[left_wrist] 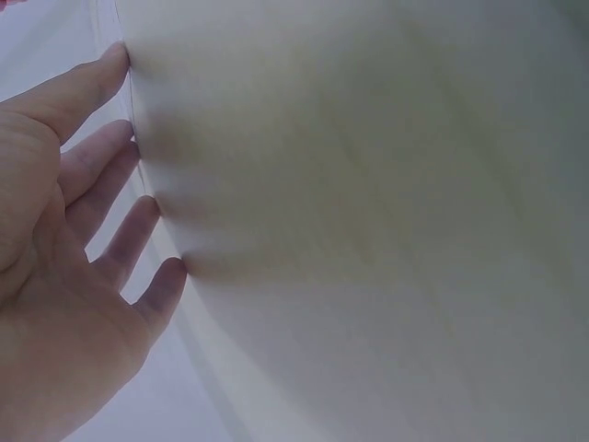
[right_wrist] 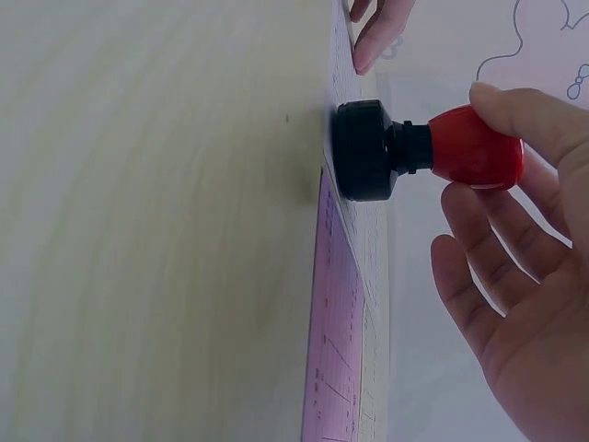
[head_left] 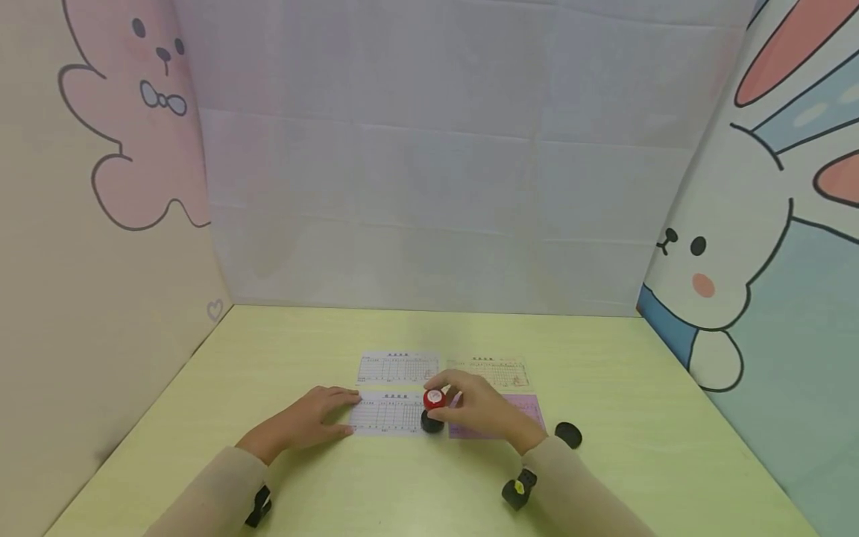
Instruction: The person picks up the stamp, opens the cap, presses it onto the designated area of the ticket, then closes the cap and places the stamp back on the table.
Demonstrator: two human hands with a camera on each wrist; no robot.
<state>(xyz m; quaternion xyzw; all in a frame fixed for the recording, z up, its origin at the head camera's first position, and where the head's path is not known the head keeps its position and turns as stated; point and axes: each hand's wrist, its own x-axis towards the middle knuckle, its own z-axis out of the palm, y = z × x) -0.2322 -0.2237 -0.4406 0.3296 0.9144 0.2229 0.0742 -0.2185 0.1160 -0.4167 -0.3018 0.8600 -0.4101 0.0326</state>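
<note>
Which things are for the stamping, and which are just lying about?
For the stamping:
red-and-black stamp, in the right hand
front white form, which the left hand touches
back white form, yellow form, purple form, probably

Just about:
black round piece, perhaps the stamp's cap
bunny picture and pink animal picture, on the walls

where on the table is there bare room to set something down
Bare table shows behind the paper forms, up to the white back sheet; on the left, between the left hand and the left wall; and on the right, between the black disc and the right wall. The middle is crowded: the right hand holds the red-handled stamp at the forms.
</note>
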